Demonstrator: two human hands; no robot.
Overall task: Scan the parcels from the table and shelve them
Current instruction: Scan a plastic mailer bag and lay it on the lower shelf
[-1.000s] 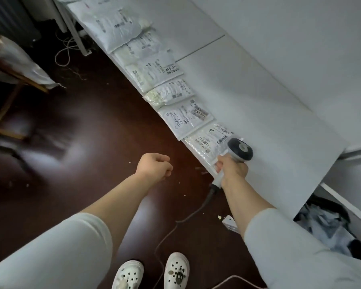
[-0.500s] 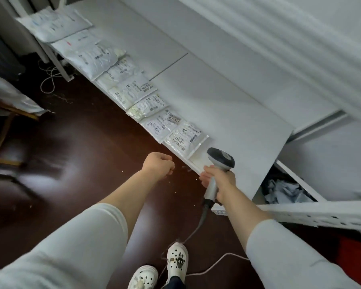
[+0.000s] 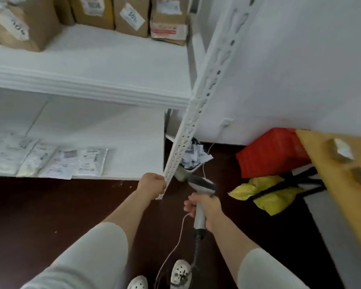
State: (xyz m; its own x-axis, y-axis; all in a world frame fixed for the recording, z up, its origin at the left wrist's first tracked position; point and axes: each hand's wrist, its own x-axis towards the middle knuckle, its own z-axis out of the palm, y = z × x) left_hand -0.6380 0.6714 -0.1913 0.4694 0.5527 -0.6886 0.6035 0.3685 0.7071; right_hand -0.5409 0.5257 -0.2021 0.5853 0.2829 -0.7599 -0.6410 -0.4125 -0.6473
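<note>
So rn the R hand (image 3: 206, 207) is wrapped tight round the scanner (image 3: 202, 183) handle. The head points away twd the floor, not at any label. L hand (image 3: 152, 185) is balled in a fist w/ nothing in it afaict, right at the foot of the shelf post (image 3: 196, 105); can't tell if it touches the post. Parcels: a row of flat mailers (image 3: 90, 161) lies along the front edge of the low shelf (image 3: 117, 130), and brown boxes (image 3: 129, 15) sit on the shelf above. Two small parcels (image 3: 342, 152) are on the wood table (image 3: 333, 178) off to the right, well apart from both hands. My read: this is the in-between bit, nothing being scanned or carried, prob going for the next table parcel. Next move imo needs the L hand to open and pick one up, turn it label up, then bring the scanner nose onto the barcode. The parcels there are too blurry to tell which side the label's on, tbh. Also the cable (image 3: 197, 253) trails down by the shoes (image 3: 180, 272), so mind the feet when turning. Red bag (image 3: 269, 155) and yellow bag (image 3: 267, 197) sit on the floor by the table edge, kinda in the way.
</note>
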